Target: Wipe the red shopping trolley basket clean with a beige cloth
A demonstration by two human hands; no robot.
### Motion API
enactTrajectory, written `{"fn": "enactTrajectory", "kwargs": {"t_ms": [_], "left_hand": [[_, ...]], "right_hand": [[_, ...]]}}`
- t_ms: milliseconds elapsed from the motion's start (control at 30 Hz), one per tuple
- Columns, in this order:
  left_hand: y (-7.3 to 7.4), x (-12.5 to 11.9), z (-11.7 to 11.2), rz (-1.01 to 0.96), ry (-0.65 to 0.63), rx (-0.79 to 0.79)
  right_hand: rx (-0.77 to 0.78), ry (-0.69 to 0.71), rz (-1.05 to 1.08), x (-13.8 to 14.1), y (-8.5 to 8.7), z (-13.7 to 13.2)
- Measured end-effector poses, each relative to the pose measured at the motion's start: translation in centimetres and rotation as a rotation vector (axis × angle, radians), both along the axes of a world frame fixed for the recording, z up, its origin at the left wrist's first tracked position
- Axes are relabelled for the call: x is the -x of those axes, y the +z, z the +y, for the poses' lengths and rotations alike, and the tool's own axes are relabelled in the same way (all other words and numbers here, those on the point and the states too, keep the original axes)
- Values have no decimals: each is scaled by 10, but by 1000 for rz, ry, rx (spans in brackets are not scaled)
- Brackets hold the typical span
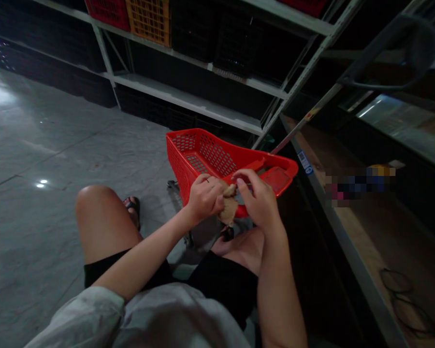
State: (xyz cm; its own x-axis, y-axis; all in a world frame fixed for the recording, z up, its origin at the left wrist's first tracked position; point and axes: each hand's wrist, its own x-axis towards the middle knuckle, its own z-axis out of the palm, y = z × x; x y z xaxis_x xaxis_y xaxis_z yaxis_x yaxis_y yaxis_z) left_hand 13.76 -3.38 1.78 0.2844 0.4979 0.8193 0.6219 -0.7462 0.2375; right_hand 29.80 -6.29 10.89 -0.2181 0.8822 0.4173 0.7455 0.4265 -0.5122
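My left hand (207,195) is closed around a small tan, fabric-like piece (228,210) that hangs below its fingers; the exact kind cannot be made out. Its upper end shows as a pale, knobby lump between my two hands. My right hand (259,197) is bent in from the other side, thumb and fingertips drawn together at that upper end. Whether something thin is pinched there is too small to tell. Both hands are over the near edge of a red plastic shopping cart (177,162) with perforated walls, standing in front of my knees.
Metal shelving (188,99) stands behind the cart, carrying red and yellow crates (148,19). To the right runs a brown ledge (351,227) with a blurred-out patch and a dark looped cable (402,299). A dark-handled pole (308,118) leans there. Grey floor (39,193) stretches left.
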Motion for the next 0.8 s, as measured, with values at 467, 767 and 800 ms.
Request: {"fn": "enactTrajectory", "kwargs": {"t_ms": [467, 767, 800], "left_hand": [[-48, 93, 103, -18, 402, 291], [-55, -44, 11, -243, 0, -88], [-64, -44, 11, -219, -10, -123]], "right_hand": [[56, 0, -246, -34, 7, 24], [58, -344, -654, -12, 3, 34], [56, -351, -668, -15, 2, 36]]}}
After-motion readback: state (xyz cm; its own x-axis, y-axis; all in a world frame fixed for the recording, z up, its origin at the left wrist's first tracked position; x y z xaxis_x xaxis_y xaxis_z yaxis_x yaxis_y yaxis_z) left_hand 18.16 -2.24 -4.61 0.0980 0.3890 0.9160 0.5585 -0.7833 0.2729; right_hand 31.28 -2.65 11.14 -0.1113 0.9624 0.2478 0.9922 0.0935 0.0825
